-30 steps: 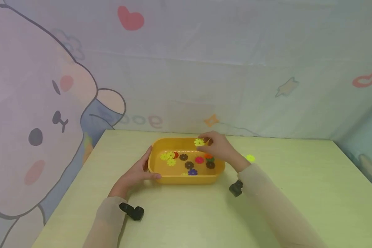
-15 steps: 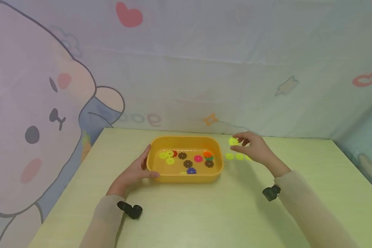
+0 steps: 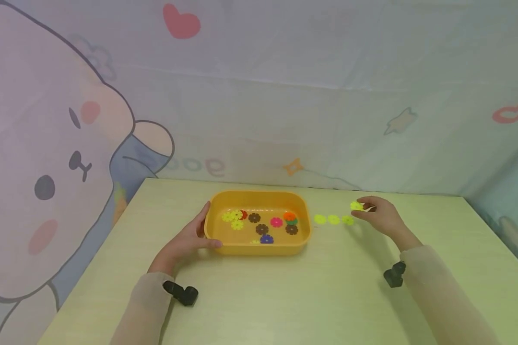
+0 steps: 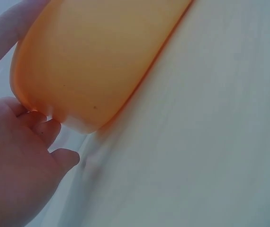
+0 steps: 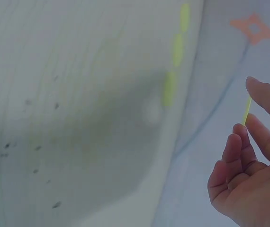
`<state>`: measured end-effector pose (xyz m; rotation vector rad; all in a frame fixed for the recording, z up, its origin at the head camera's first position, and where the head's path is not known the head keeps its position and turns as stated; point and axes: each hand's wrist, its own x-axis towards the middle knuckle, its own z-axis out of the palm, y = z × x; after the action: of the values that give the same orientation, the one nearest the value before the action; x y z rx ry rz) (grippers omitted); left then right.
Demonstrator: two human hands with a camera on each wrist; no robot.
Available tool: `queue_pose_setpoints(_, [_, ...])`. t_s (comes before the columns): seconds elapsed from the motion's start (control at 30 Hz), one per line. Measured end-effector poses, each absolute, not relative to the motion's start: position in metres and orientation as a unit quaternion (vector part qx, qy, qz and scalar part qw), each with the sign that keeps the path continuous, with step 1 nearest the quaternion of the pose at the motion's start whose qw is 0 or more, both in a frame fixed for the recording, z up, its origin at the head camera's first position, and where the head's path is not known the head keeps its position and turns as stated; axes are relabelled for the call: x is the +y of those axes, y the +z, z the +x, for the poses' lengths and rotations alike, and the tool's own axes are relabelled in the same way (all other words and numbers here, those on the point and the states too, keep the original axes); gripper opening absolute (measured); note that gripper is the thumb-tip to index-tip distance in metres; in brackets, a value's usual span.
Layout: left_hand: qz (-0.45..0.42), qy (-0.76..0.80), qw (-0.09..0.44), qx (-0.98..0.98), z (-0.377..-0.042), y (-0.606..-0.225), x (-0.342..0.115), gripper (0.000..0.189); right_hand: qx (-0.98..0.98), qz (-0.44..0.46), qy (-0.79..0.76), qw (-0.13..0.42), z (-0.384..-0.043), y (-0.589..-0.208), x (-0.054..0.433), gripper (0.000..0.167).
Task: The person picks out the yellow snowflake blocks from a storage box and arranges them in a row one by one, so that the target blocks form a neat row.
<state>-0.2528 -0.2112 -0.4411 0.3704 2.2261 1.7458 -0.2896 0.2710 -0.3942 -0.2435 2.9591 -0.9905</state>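
Observation:
My left hand (image 3: 185, 239) grips the left end of a yellow plastic bin (image 3: 259, 249), thumb along its front wall and fingers around the side. In the left wrist view, fingertips touch the wall of the orange-looking bin (image 4: 97, 61). Notched flower-shaped discs lie inside: several yellow, several brown, a pink disc (image 3: 276, 222), a blue disc (image 3: 266, 238), an orange disc (image 3: 289, 216) and others. My right hand (image 3: 382, 215) pinches a yellow flower disc (image 3: 356, 206) by thumb and fingertips, above the table; edge-on, that disc (image 5: 247, 111) shows as a thin strip.
Right of the bin, three yellow discs (image 3: 334, 219) lie in a row on the pale wooden table (image 3: 267, 302). A printed cloth (image 3: 259, 96) hangs behind the table's back edge. Each wrist carries a small black camera, such as the right one (image 3: 394, 274).
My right hand has moved from over the bin to the right, past the row of discs, carrying the yellow disc. My left hand stays on the bin.

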Motion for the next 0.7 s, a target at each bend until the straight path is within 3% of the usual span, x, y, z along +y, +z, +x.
queue_pose_setpoints(0.7, [0.135, 0.611, 0.14, 0.768, -0.254, -0.444, -0.211, 0.112, 0.942, -0.018, -0.321, 0.092, -0.299, -0.428, 0.301, 0.059])
